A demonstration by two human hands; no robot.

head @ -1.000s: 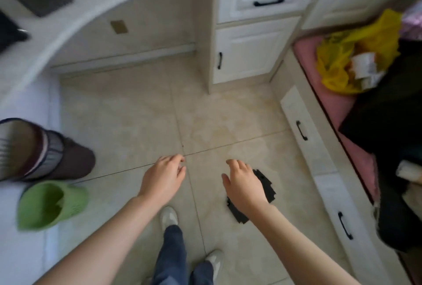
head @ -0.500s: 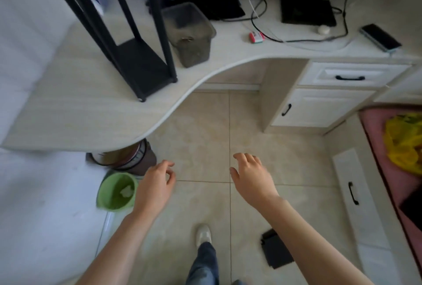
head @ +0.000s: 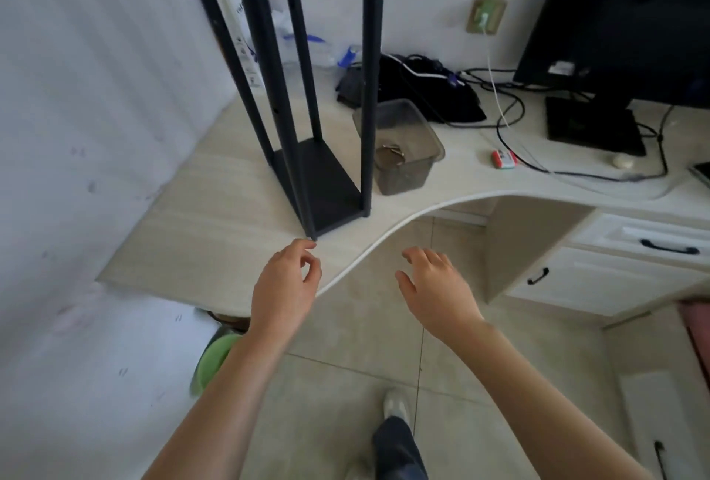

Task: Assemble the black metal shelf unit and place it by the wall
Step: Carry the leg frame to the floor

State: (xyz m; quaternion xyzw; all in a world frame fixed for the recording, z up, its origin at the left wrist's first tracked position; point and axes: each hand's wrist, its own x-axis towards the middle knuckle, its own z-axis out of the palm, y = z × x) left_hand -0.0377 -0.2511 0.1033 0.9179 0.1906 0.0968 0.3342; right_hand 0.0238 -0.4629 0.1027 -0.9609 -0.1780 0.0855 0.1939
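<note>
You are facing the shelf (head: 330, 180), which is standing upright on the desk (head: 215, 218), near its curved front edge and close to the wall (head: 96, 95). It is looking stiff and fairly light: thin metal posts (head: 370, 95) rising tall over a narrow footprint, so it is probably tipping easily. You are best off taking two posts low down, one per hand.

Your left hand (head: 286, 283) is hovering empty, fingers loosely curled, just beside the nearest post's foot. Your right hand (head: 434, 287) is hanging relaxed and empty over the floor (head: 384, 326).

Beside the shelf, a clear tub (head: 403, 133) is holding small brownish pieces, too blurred to name. A green bucket (head: 215, 356) is peeking from under the desk, its contents hidden.
</note>
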